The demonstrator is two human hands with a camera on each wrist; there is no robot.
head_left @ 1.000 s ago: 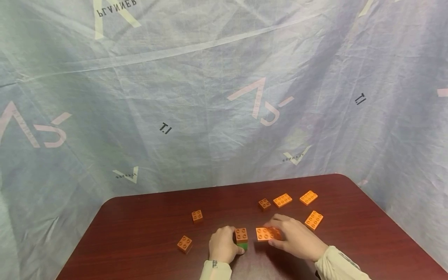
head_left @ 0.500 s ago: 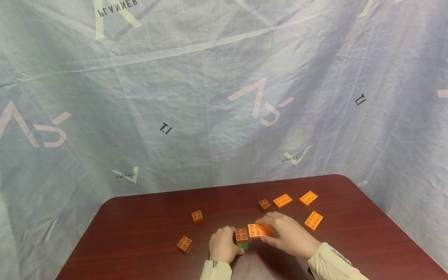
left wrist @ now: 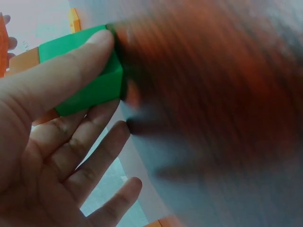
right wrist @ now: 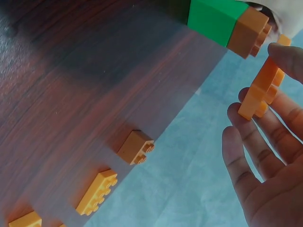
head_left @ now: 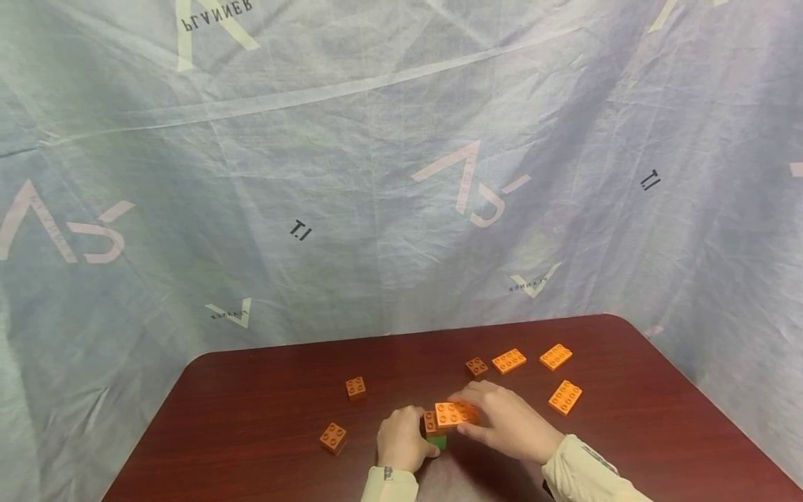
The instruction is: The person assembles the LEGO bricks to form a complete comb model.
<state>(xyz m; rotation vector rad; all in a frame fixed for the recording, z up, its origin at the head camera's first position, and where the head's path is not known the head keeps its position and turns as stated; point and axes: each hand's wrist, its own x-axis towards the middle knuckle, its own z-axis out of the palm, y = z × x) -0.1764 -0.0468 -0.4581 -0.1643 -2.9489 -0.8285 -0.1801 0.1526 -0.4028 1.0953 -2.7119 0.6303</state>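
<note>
A green toy brick [left wrist: 90, 71] with a brown brick [right wrist: 248, 32] on top of it stands on the table. My left hand [head_left: 401, 439] grips this stack between thumb and fingers, the thumb lying across the green side. My right hand [head_left: 507, 422] pinches a flat orange eight-stud brick [head_left: 449, 414] by its edges, studs up. In the head view the orange brick overlaps the right part of the brown one's studs. The right wrist view shows the orange brick [right wrist: 260, 90] beside the brown brick's studded end, with a gap between them.
Two brown four-stud bricks, one nearer [head_left: 333, 438] and one farther [head_left: 355, 388], lie left of my hands. Toward the back right are another brown brick [head_left: 477, 367] and three flat orange bricks [head_left: 509, 360]. Printed cloth [head_left: 376, 209] hangs behind the dark red table [head_left: 263, 390].
My right hand has carried the orange brick leftward, from beside the stack to over the brown brick's right part. My left hand has kept its grip on the stack.
</note>
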